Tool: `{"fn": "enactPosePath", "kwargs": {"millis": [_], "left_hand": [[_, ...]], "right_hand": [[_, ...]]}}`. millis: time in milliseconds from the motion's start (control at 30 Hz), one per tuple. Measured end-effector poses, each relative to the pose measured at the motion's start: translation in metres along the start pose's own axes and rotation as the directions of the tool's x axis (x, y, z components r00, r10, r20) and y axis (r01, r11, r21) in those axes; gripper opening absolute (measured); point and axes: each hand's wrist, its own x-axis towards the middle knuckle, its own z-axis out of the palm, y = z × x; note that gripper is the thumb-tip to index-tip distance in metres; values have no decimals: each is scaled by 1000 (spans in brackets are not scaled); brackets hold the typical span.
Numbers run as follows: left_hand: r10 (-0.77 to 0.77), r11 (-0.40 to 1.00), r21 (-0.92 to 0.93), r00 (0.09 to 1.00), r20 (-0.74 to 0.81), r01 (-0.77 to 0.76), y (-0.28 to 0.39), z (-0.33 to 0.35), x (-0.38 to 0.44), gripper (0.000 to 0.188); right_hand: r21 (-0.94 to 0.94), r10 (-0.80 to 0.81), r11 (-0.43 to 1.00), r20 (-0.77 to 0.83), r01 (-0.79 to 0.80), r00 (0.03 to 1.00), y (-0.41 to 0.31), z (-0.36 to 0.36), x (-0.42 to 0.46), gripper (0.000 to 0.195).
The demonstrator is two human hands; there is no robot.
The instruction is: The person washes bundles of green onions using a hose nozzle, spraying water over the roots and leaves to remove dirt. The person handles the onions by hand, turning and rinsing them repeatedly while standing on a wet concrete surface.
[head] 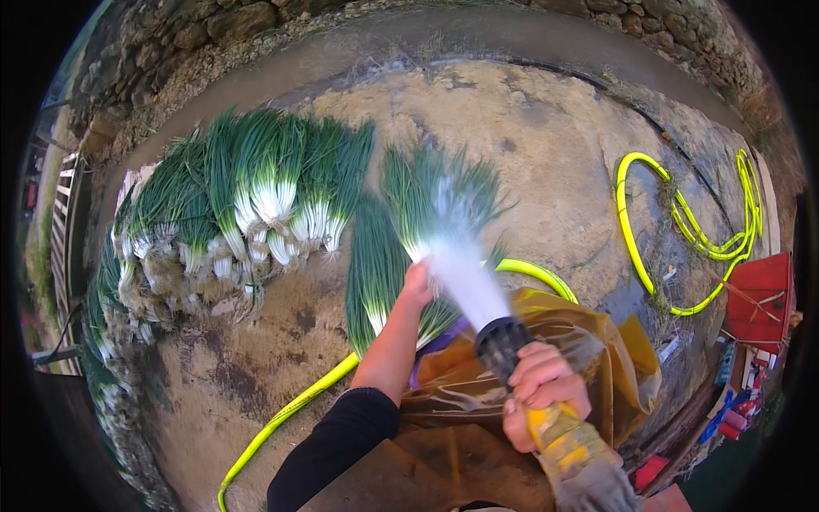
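Note:
In the head view my right hand (547, 397) grips a black hose nozzle (502, 345) with a yellow, worn hose end behind it. A wide white spray of water (464, 275) shoots up and left from it. My left hand (419, 283) holds the white stem end of a bunch of green onions (409, 198), its leaves fanned out under the spray. More green onions (371, 275) lie just left of and below that hand. To the left, several bunches with white stems (275, 198) rest side by side, with rooty, soil-coloured bunches (160, 269) below them.
A yellow hose (288, 416) runs across the concrete ground (256, 390); its coils (630, 237) lie at right near a red container (758, 301). Muddy water (256, 83) and a stone wall (243, 22) are beyond. A translucent brown apron (473, 454) covers my front.

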Motion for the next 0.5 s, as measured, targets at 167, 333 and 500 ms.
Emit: {"fn": "enactPosePath", "kwargs": {"millis": [167, 333, 500], "left_hand": [[53, 967, -249, 914, 402, 53, 14, 1, 9, 24], [22, 982, 174, 955, 295, -76, 27, 28, -35, 31], [-12, 979, -190, 957, 291, 70, 12, 22, -25, 30]], "right_hand": [[67, -28, 998, 119, 20, 992, -3, 9, 7, 31], [-3, -45, 999, 60, 45, 997, 6, 0, -2, 33], [51, -39, 998, 108, 33, 993, 3, 6, 1, 33]]}}
